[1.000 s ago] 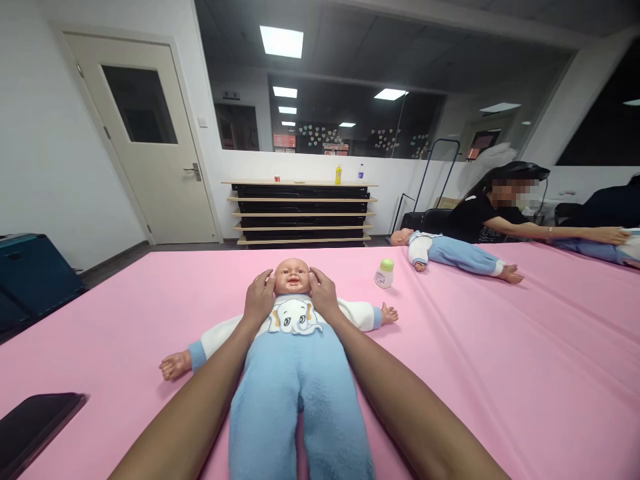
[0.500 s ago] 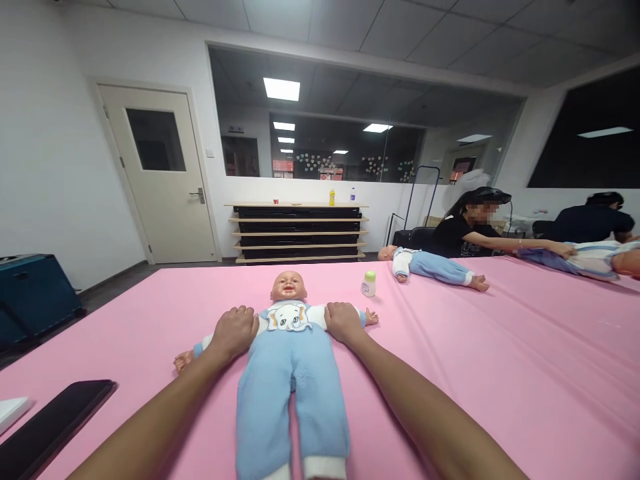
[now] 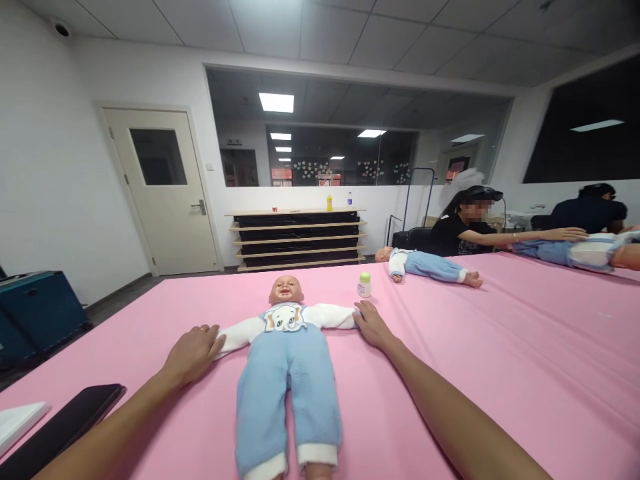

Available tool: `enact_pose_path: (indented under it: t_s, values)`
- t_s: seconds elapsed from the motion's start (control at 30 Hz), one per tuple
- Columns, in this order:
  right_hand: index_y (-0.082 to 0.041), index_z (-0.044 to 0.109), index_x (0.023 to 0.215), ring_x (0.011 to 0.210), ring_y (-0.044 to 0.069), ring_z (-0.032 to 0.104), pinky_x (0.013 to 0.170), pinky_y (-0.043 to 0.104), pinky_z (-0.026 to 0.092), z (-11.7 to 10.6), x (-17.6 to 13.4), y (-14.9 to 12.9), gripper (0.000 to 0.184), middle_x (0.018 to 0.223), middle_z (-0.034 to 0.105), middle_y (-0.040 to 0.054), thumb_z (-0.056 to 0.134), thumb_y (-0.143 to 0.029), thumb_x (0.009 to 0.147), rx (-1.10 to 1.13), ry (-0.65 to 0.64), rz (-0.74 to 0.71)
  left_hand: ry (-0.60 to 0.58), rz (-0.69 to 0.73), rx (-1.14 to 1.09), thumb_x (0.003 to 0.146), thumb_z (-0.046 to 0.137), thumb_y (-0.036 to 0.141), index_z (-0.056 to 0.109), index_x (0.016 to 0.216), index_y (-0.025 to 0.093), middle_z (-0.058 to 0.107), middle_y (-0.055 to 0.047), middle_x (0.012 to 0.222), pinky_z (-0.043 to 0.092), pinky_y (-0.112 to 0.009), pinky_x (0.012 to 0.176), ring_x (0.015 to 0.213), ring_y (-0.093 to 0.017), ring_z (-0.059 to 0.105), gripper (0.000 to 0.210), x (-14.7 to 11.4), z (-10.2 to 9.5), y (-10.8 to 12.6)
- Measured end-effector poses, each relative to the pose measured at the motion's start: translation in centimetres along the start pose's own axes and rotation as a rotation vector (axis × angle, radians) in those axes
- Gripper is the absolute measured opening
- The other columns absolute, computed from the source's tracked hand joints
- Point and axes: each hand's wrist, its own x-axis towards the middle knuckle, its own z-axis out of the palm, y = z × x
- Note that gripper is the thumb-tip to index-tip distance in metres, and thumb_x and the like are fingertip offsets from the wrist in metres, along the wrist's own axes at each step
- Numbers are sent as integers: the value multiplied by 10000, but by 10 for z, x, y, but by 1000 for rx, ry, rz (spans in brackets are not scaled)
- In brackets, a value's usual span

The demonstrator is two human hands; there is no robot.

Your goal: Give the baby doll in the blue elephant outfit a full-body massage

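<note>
A baby doll in a white-sleeved top and light blue trousers lies on its back on the pink table cover, arms spread. At the end of the doll's sleeve on the left, my left hand is closed round the wrist, thumb along the cloth. My right hand curls over the other sleeve's end. Both of the doll's hands are hidden under mine. Just beyond my right hand stands a small white bottle with a green cap.
A dark phone-like slab and a white flat object lie at the near left. Another doll rests toward the far edge. At right, a co-worker reaches over a third doll; another person sits behind.
Both my hands have slid outward along the doll's sleeves, from the upper arms to the wrists, covering the doll's hands. The view has tilted slightly upward.
</note>
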Motion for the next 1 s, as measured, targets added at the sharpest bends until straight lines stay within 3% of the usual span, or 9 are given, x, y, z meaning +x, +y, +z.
enact_pose_path:
  t_s: [0.1,0.23,0.3,0.37,0.5,0.6,0.7,0.87,1.0]
  values:
    - [-158,505,1418,1343,274,425,1122,386,277,2,1,4,579,1431,513,130,481,-285,853,24,-17,-5,183,51,-30,897,436,413,576,1247,162,623,-175,1173,386,-468,971,1122,-351,539,453,26,-15,49]
    - [-172,559,1366,1181,269,545,1029,359,381,2,3,7,687,1263,617,119,542,-156,679,54,18,-24,326,301,-377,896,472,324,618,1224,186,630,-172,1159,369,-467,1018,1127,-343,536,385,76,-30,167]
    - [-167,609,1301,1096,259,584,961,346,429,3,5,10,663,1162,647,117,521,-127,645,94,48,-15,266,421,-469,897,474,297,634,1207,190,629,-173,1178,330,-473,1067,1174,-336,518,365,102,-29,233]
    - [-174,662,1197,980,245,615,875,332,466,4,6,13,582,1052,663,100,512,-126,637,133,73,-21,97,501,-552,900,457,272,606,1256,146,598,-203,1258,318,-479,1079,1229,-339,488,406,125,-20,291]
    - [-169,690,1023,807,248,635,708,323,486,5,9,16,406,892,678,92,534,-149,648,197,116,32,-79,509,-626,887,479,282,627,1240,117,635,-215,1237,410,-406,992,1152,-300,576,417,153,20,366]
    - [-155,655,1129,928,281,655,761,333,501,4,10,12,460,1014,696,126,609,-192,673,299,171,72,-168,461,-701,923,429,338,661,1183,118,664,-224,1200,443,-394,924,1086,-294,618,412,155,52,383]
    - [-154,634,1153,942,271,645,798,349,505,4,10,5,437,1030,696,117,616,-268,732,425,234,80,-214,397,-787,960,353,426,695,1063,134,704,-214,1096,459,-387,848,969,-286,652,461,152,74,377]
    - [-160,621,1100,777,190,589,699,308,498,12,14,2,380,908,677,52,578,-411,817,718,315,127,-217,276,-884,955,362,429,693,995,104,691,-248,1102,438,-364,828,977,-278,647,465,163,88,359]
    - [-150,616,1073,753,181,601,679,301,502,19,18,9,436,881,672,54,671,-432,745,877,327,217,-311,259,-942,859,552,346,686,813,92,718,-203,815,444,-316,683,720,-215,656,291,175,96,353]
